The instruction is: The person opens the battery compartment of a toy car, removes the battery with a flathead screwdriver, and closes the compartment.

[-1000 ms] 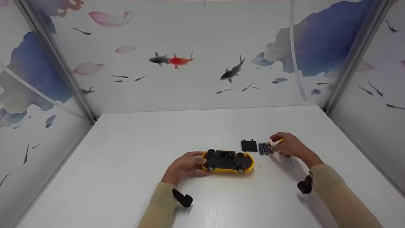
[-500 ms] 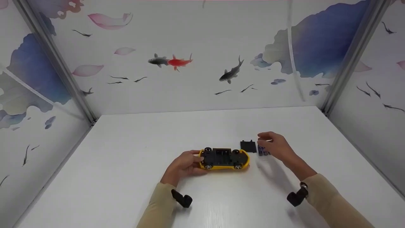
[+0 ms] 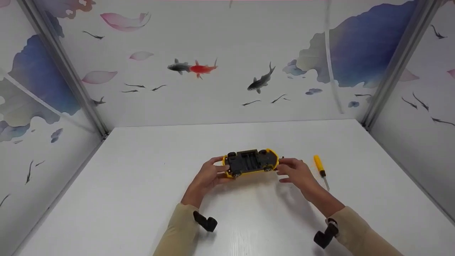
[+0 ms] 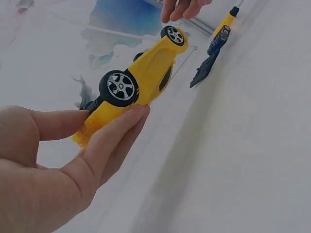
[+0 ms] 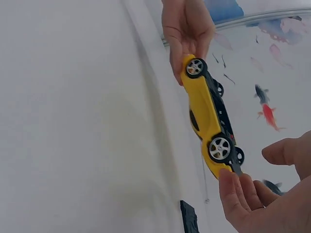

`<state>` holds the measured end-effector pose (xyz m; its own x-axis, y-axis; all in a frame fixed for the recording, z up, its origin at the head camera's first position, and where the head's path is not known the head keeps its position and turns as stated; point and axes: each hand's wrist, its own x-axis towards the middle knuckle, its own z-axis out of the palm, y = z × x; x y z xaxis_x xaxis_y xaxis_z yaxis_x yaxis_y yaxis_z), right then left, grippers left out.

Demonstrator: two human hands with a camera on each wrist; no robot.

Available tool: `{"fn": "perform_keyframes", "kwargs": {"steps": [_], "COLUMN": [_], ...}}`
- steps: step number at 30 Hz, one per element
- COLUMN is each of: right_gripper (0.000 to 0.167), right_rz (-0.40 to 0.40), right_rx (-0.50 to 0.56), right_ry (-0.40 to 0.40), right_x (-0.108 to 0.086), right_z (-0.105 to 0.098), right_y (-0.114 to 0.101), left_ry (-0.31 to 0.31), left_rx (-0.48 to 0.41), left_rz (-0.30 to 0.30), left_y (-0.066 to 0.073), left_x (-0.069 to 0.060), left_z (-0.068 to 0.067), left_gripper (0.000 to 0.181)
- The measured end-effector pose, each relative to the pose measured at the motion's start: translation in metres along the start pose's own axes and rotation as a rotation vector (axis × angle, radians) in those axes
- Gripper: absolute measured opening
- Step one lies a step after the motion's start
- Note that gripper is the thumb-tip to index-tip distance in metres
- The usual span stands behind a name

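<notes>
A yellow toy car (image 3: 250,163) is held off the table, its black underside with an open battery compartment facing the head camera. My left hand (image 3: 208,174) pinches one end of it between thumb and fingers (image 4: 112,133). At the other end is my right hand (image 3: 298,176). Its extended fingertips (image 5: 233,187) touch the car's end from below, while the thumb stands apart in the right wrist view. The black battery cover (image 4: 205,69) and several dark batteries (image 4: 218,42) lie on the table. In the head view the car and right hand mostly hide them.
A screwdriver (image 3: 320,165) with a yellow handle lies on the white table (image 3: 142,199), to the right of my right hand. White walls painted with fish and petals enclose the table at the back (image 3: 213,103) and both sides.
My right hand has put down the screwdriver and moved left to the car's end. The left hand has raised the car and tilted it away from the table.
</notes>
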<state>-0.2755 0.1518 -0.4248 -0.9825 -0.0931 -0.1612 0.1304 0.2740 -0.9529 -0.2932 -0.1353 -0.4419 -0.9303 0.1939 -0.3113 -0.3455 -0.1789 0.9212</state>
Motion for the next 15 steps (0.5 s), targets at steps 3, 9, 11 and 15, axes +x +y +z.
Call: {"fn": "perform_keyframes", "kwargs": {"steps": [3,9,11,15], "right_gripper": [0.044,0.049,0.054,0.065], "right_rz": [0.012,0.065,0.069,0.051], "right_rx": [0.033,0.116,0.173,0.278], "right_ry": [0.022,0.022,0.001,-0.04], "right_x": [0.0,0.002,0.003,0.004], "right_z": [0.01,0.029,0.033,0.038], "right_y": [0.003,0.004,0.004,0.003], "left_ry": [0.002,0.013,0.01,-0.009], "left_rx": [-0.027,-0.068,-0.071,-0.061], "left_rz": [0.037,0.091,0.104,0.116], "left_y": [0.002,0.003,0.003,0.002], "left_x": [-0.001,-0.003,-0.003,-0.002], "left_z": [0.002,0.004,0.006,0.008], "left_gripper": [0.058,0.059,0.06,0.06]}}
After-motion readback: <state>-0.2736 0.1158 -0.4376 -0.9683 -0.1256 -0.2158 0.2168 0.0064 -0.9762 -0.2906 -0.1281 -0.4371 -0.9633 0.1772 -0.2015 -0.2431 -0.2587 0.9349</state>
